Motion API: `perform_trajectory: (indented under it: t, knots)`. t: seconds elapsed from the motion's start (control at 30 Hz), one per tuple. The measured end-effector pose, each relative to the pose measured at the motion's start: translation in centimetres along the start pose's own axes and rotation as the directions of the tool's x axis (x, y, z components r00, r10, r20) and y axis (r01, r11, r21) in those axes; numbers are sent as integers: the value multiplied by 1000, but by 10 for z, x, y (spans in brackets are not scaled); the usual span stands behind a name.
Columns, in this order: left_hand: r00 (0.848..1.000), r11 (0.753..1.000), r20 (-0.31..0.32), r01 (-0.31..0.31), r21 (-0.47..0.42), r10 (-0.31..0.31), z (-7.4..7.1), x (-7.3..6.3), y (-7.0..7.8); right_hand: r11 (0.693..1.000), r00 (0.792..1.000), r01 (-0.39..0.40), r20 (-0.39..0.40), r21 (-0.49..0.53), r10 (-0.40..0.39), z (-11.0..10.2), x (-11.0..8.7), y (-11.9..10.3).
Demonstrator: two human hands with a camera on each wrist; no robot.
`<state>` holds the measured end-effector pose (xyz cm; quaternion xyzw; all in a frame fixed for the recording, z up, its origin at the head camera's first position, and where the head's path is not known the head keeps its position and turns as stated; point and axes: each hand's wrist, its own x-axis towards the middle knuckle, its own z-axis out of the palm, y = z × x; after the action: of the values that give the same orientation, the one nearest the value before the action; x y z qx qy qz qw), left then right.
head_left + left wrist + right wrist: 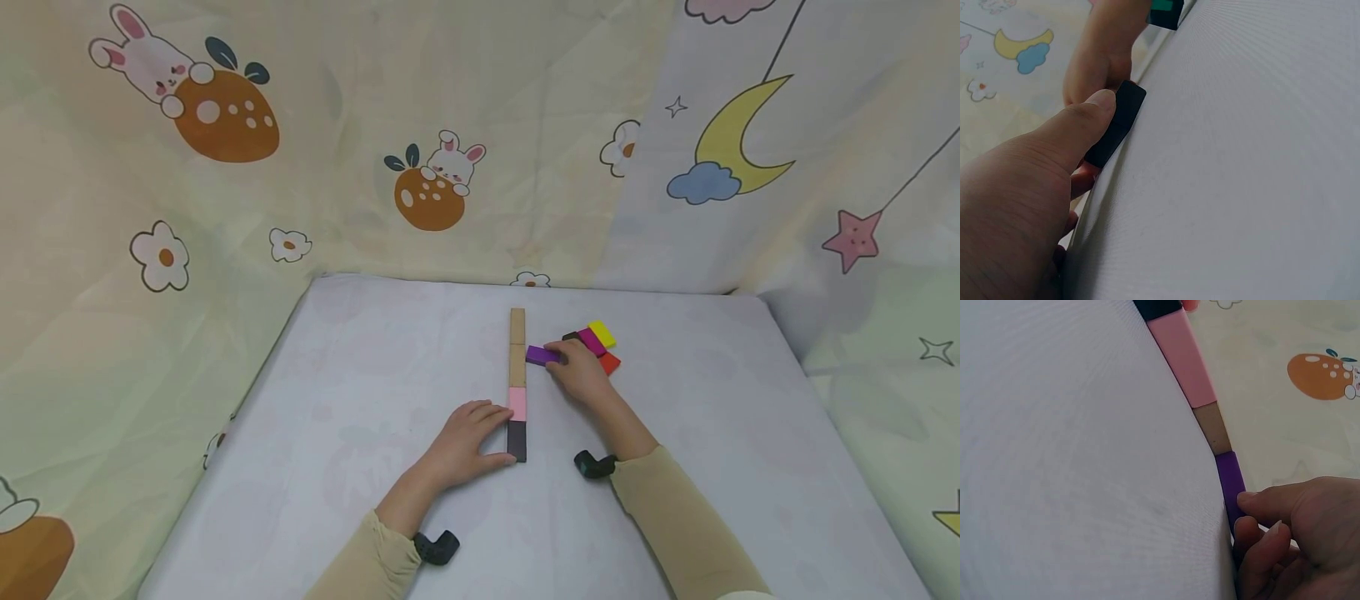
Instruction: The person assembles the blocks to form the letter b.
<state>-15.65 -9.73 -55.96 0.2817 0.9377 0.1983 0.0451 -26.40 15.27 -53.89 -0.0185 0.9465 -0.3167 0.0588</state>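
A straight row of blocks runs away from me: a black block [517,443] nearest, then a pink block [517,403], then two tan blocks [517,367]. My left hand [465,443] lies at the row's left side, its fingers extended. Its thumb touches the black block's near end, and a fingertip reaches the pink block. Between thumb and fingers, my right hand [585,375] pinches a purple block [537,355]. That block's left end is right beside the nearer tan block; the right wrist view shows the purple block [1230,478] meeting the tan block [1212,428].
Behind my right hand lie a yellow block [602,333], a magenta block [592,340], a red block [611,364] and a partly hidden dark block [572,336]. A white cloth [375,358] covers the table; patterned curtains [337,167] stand behind and at both sides.
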Motion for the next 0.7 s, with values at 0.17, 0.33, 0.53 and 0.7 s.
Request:
perform_trajectory:
  t: [0.17, 0.33, 0.53, 0.7]
  knots:
    - [1000, 1000, -3, -3, -4, 3, 0, 0, 0, 1000, 1000, -2, -3, 3, 2, 0, 0, 0]
    - [1000, 1000, -4, -2, -2, 2, 1, 0, 0, 1000, 1000, 2, -4, 9, -2, 0, 0, 1]
    - [1000, 1000, 5, -3, -6, 3, 1, 0, 1, 999, 1000, 7, -2, 52, -7, -5, -8, 4]
    - [1000, 1000, 2, -4, -1, 4, -1, 0, 1, 994, 1000, -6, -2, 108, 7, -14, -22, 8]
